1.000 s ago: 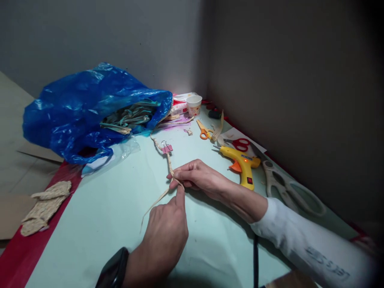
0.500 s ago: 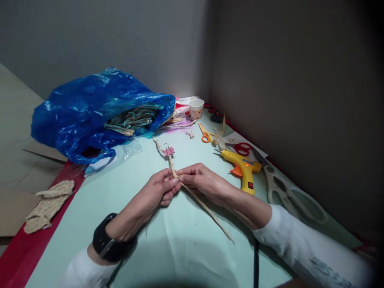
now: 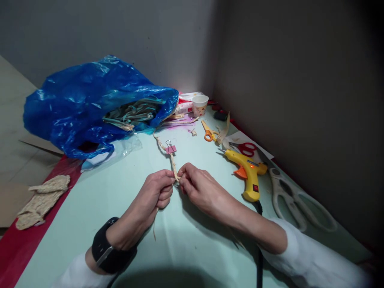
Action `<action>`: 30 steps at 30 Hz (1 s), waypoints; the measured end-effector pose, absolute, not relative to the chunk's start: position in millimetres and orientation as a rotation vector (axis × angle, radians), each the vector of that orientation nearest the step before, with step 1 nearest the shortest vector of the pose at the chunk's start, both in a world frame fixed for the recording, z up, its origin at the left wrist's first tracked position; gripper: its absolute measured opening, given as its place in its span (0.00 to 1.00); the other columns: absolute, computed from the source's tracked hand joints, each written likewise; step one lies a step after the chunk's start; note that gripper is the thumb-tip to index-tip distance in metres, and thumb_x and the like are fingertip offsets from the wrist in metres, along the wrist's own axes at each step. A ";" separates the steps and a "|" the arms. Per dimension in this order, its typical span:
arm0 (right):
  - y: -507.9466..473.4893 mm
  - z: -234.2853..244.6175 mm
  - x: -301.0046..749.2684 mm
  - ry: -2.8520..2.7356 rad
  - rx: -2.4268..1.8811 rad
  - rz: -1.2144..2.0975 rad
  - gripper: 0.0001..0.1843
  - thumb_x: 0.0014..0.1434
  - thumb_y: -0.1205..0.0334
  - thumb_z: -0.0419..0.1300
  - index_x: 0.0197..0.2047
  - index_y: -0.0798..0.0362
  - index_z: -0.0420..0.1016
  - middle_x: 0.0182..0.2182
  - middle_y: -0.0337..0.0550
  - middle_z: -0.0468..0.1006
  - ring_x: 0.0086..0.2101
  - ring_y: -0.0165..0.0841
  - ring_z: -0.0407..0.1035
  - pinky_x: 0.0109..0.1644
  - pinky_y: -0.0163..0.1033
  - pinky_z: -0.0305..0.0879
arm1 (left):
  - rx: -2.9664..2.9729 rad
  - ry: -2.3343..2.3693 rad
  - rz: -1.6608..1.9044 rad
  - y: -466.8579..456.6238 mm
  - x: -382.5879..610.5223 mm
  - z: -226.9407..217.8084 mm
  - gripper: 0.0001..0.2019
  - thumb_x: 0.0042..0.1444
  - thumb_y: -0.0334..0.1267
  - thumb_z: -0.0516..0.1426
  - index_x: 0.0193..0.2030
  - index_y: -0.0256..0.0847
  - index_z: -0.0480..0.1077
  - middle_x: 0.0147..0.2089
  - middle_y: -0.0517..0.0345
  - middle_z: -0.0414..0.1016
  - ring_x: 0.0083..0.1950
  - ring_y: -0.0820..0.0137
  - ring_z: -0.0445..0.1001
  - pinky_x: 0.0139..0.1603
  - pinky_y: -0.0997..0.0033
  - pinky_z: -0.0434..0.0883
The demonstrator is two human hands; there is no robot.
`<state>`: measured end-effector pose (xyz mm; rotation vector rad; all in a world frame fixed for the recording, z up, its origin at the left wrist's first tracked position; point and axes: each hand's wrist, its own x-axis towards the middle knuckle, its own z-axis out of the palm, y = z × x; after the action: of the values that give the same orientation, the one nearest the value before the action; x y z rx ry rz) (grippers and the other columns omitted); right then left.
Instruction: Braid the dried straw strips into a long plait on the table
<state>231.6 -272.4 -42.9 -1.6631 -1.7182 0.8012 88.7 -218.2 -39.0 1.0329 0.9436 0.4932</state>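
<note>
While the left hand [image 3: 156, 190] pinches the thin, straw-coloured fibre braid [image 3: 173, 163] at its near end, the right hand [image 3: 196, 186] holds the same end from the other side, the fingers of both drawn narrow on it. Over the pale green tabletop [image 3: 99, 196], the braid's long axis runs away from the person, its far end slanting left toward the shiny blue plastic bag [image 3: 84, 104]. A pink binder clip [image 3: 171, 149] (clamped partway along) sits across the braid, beyond both hands.
</note>
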 end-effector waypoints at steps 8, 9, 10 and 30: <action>-271.9 -30.4 237.7 -1.908 -1.852 0.631 0.10 0.64 0.60 0.48 0.33 0.53 0.65 0.24 0.40 0.71 0.24 0.29 0.59 0.28 0.36 0.46 | 1.278 1.044 0.489 -220.5 86.0 -43.0 0.11 0.55 0.41 0.56 0.26 0.39 0.63 0.17 0.71 0.49 0.18 0.80 0.43 0.19 0.73 0.41; -271.6 -28.9 237.9 -1.940 -1.866 0.578 0.10 0.63 0.61 0.48 0.31 0.53 0.66 0.23 0.40 0.71 0.23 0.28 0.58 0.28 0.36 0.45 | 1.310 1.071 0.496 -221.1 86.8 -42.1 0.11 0.55 0.41 0.56 0.26 0.39 0.63 0.17 0.71 0.49 0.18 0.80 0.44 0.20 0.73 0.41; -271.5 -27.8 237.5 -1.971 -1.881 0.514 0.10 0.62 0.62 0.49 0.30 0.53 0.66 0.23 0.40 0.71 0.23 0.28 0.58 0.28 0.36 0.44 | 1.337 1.099 0.506 -221.9 87.8 -41.0 0.11 0.54 0.41 0.56 0.25 0.39 0.63 0.16 0.71 0.49 0.18 0.79 0.44 0.20 0.73 0.41; -295.3 -52.1 201.0 -2.296 -1.358 -0.561 0.14 0.60 0.77 0.47 0.32 0.59 0.72 0.26 0.47 0.73 0.27 0.36 0.66 0.29 0.40 0.55 | 1.073 0.840 0.617 -228.7 80.2 -42.0 0.08 0.54 0.36 0.57 0.27 0.37 0.65 0.24 0.66 0.59 0.23 0.79 0.51 0.24 0.77 0.51</action>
<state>201.0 -295.3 -52.1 -1.3580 -2.2960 -0.5609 80.2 -228.7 -42.0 1.0733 0.8404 0.6165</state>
